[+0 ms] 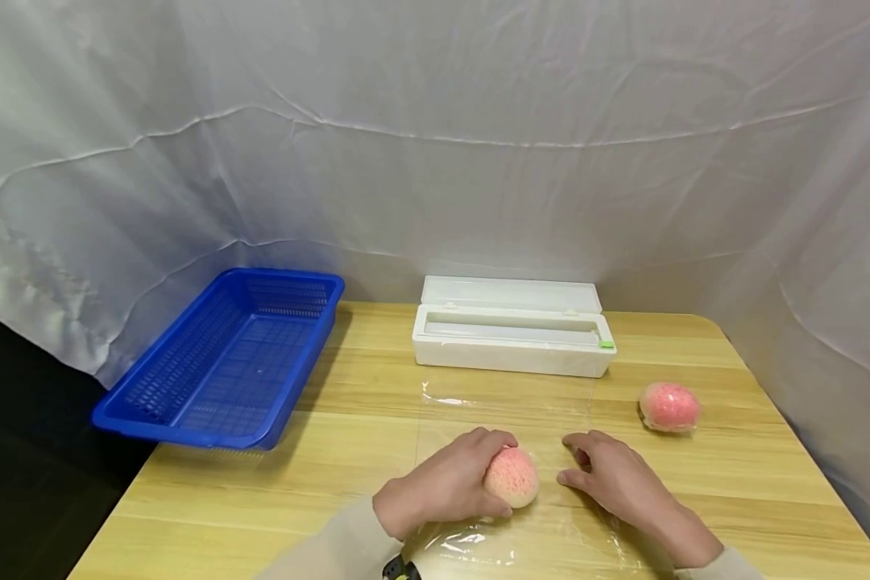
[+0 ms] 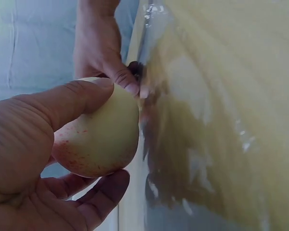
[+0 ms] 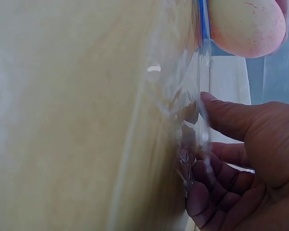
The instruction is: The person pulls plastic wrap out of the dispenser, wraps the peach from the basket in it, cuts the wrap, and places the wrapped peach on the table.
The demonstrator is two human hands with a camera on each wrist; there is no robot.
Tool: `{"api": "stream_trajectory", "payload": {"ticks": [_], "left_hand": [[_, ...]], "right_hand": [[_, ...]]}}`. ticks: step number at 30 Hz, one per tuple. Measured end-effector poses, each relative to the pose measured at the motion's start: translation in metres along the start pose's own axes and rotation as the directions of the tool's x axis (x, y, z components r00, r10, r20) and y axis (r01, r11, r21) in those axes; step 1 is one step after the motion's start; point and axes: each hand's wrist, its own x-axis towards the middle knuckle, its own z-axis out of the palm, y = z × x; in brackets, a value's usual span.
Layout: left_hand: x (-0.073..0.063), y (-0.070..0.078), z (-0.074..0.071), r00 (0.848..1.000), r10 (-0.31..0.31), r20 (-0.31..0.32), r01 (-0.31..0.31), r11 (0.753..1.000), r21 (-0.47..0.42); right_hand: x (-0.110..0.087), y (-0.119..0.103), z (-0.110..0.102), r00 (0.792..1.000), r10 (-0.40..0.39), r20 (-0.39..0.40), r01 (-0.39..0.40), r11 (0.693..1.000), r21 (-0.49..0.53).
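My left hand (image 1: 455, 479) grips a pink and cream peach (image 1: 511, 477), thumb on one side and fingers on the other. In the left wrist view the peach (image 2: 101, 137) shows its pale speckled side, held just off the table. A sheet of clear plastic film (image 1: 471, 548) lies under both hands, wrinkled near the front. To the right of the peach, my right hand (image 1: 619, 479) rests at the film's right part, thumb and forefinger apart. In the right wrist view its fingertips (image 3: 198, 197) touch the film's edge; nothing is plainly pinched.
A white cling film dispenser (image 1: 507, 356) with raised lid and green slider stands at the back. Another pink peach (image 1: 669, 407), apparently wrapped in film, sits at the right. A blue plastic basket (image 1: 300, 366) stands at the left, overhanging the table's edge. Grey cloth (image 1: 478, 193) hangs behind.
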Motion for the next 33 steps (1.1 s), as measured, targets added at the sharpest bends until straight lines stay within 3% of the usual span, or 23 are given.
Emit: {"api": "stream_trajectory", "payload": {"ticks": [13,21,24,27,30,33], "left_hand": [[-0.004,0.002,0.011,1.0,0.011,0.01,-0.012,0.997,0.072],[-0.007,0.001,0.009,0.999,-0.019,0.029,0.018,1.0,0.017],[-0.014,0.0,0.002,0.998,-0.062,0.026,0.063,0.997,-0.039],[-0.027,-0.004,-0.009,0.996,-0.086,0.009,0.086,0.996,-0.028],[-0.042,-0.01,-0.018,0.998,-0.047,0.03,0.045,0.997,0.069],[-0.055,-0.016,-0.023,0.993,0.005,0.114,-0.02,0.99,0.136]], "right_hand": [[-0.002,0.0,0.0,1.0,-0.021,-0.022,0.021,1.0,-0.001],[-0.005,-0.001,-0.002,1.0,-0.012,-0.007,0.012,1.0,-0.021],[-0.011,-0.001,-0.005,1.0,-0.014,-0.014,0.014,1.0,-0.02],[-0.022,0.0,-0.008,0.999,-0.031,-0.034,0.03,0.999,-0.017],[-0.037,0.006,-0.011,0.995,-0.093,-0.029,0.093,0.996,0.005],[-0.048,0.014,-0.011,0.978,-0.204,0.04,0.201,0.976,0.081]]}}
